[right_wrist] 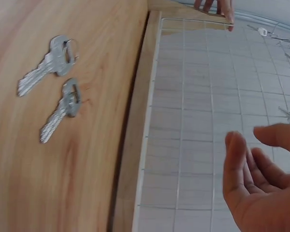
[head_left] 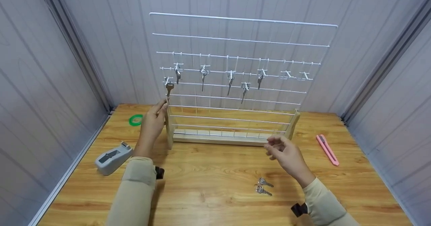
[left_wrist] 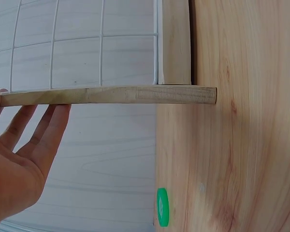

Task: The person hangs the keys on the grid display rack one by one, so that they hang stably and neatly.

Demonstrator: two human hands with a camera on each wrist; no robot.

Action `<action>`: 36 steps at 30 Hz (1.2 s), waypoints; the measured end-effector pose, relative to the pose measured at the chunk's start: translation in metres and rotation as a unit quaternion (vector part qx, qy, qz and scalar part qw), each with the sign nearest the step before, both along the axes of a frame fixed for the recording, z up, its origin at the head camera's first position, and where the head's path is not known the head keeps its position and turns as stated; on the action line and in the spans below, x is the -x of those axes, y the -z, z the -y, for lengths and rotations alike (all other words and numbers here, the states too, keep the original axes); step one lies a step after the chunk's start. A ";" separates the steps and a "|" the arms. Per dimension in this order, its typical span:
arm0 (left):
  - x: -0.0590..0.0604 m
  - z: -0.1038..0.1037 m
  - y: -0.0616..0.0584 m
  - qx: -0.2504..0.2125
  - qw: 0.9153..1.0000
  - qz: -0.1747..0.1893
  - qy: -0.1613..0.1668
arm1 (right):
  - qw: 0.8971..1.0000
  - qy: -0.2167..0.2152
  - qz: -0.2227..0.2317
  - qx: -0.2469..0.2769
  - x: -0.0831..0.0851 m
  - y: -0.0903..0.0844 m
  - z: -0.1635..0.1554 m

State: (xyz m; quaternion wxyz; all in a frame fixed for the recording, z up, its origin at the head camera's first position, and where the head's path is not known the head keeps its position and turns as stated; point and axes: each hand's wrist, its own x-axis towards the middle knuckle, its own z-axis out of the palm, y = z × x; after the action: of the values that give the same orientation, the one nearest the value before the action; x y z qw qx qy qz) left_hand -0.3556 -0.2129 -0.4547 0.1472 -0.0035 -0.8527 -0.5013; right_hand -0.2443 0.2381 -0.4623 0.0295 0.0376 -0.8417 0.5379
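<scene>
A white wire grid point(head_left: 235, 47) stands upright in a wooden stand point(head_left: 219, 139) at the back of the table. Several keys point(head_left: 203, 75) hang from its hooks, and two hooks point(head_left: 296, 75) at the right are bare. My left hand point(head_left: 161, 108) rests against the stand's left post point(left_wrist: 106, 95), its fingers point(left_wrist: 43, 128) straight beside the wood. In front of the stand's right end my right hand point(head_left: 274, 145) hovers with loosely bent fingers point(right_wrist: 241, 159) and holds nothing. Two silver keys point(head_left: 263, 186) lie on the table just below it, seen side by side in the right wrist view point(right_wrist: 55, 89).
On the wooden table point(head_left: 208, 205) a grey tape dispenser point(head_left: 112, 158) sits at the left, and a green tape roll point(head_left: 136, 120) lies behind it. A pink utility knife point(head_left: 327, 149) lies at the right. Grey panel walls close in on three sides.
</scene>
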 end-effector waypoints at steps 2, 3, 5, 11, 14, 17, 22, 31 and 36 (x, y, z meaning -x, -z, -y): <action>0.000 0.000 0.000 0.000 1.000 -0.002 0.000 | 0.999 -0.027 0.020 -0.026 -0.001 0.006 -0.003; 0.000 0.000 0.000 0.001 1.000 -0.002 -0.002 | 0.998 -0.045 0.029 -0.039 -0.001 0.009 -0.005; -0.001 0.000 -0.001 0.006 1.000 -0.003 -0.005 | 0.993 -0.086 0.049 -0.064 -0.002 0.016 -0.008; -0.001 -0.001 -0.001 0.006 1.000 -0.003 -0.008 | 0.964 -0.194 0.075 -0.165 -0.002 0.034 -0.019; -0.001 -0.001 -0.001 -0.003 1.000 0.002 -0.006 | 0.951 -0.224 0.090 -0.191 -0.003 0.038 -0.021; -0.001 -0.001 -0.001 -0.010 1.000 0.004 -0.003 | 0.944 -0.236 0.110 -0.202 -0.004 0.040 -0.022; -0.001 0.000 0.000 -0.012 1.000 0.006 0.000 | 0.944 -0.231 0.115 -0.205 -0.006 0.043 -0.019; 0.000 0.000 0.000 -0.008 1.000 0.012 -0.002 | 0.946 -0.192 0.098 -0.243 -0.008 0.050 -0.013; 0.000 0.000 0.000 0.008 1.000 0.005 -0.013 | 0.945 -0.191 0.106 -0.242 -0.007 0.051 -0.010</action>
State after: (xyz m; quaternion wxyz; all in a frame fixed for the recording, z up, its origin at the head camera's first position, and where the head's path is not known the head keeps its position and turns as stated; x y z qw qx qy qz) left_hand -0.3556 -0.2131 -0.4547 0.1489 0.0086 -0.8574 -0.4927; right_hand -0.2374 0.2482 -0.5137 -0.1726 0.1464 -0.9220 0.3142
